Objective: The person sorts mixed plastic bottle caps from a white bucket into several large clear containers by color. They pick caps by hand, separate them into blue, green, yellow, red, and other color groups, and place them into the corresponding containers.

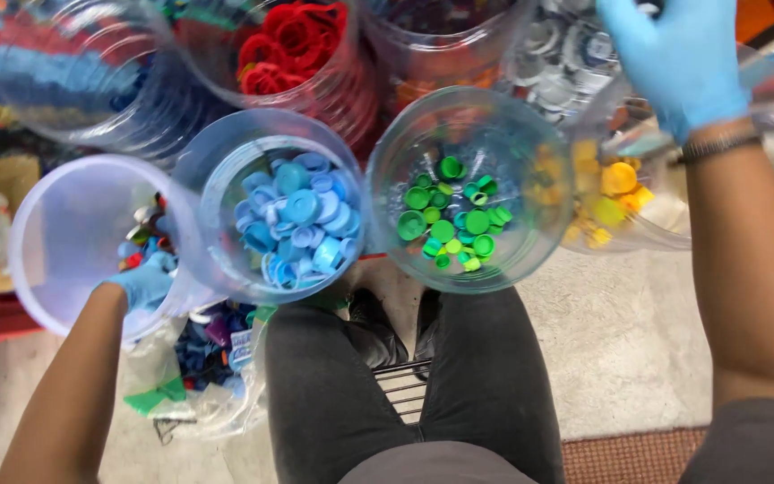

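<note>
Sorting looks well underway: clear plastic tubs already hold blue caps (pixel 293 224) and green caps (pixel 451 218). The left hand (pixel 145 282) digs into the frosted tub of mixed caps (pixel 141 235), grip hidden; the right hand (pixel 678 58) hovers open, far right.

blue caps jar (pixel 272 143), green caps jar (pixel 530 170) (both clear)

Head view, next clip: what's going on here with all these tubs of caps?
A seated person in blue gloves works among clear plastic containers of bottle caps grouped by colour. The left hand reaches into the container of mixed caps at the lower left. The right hand is raised over the container of white caps at the top right. Between them stand containers of blue caps, green caps, yellow caps and red caps.
</note>
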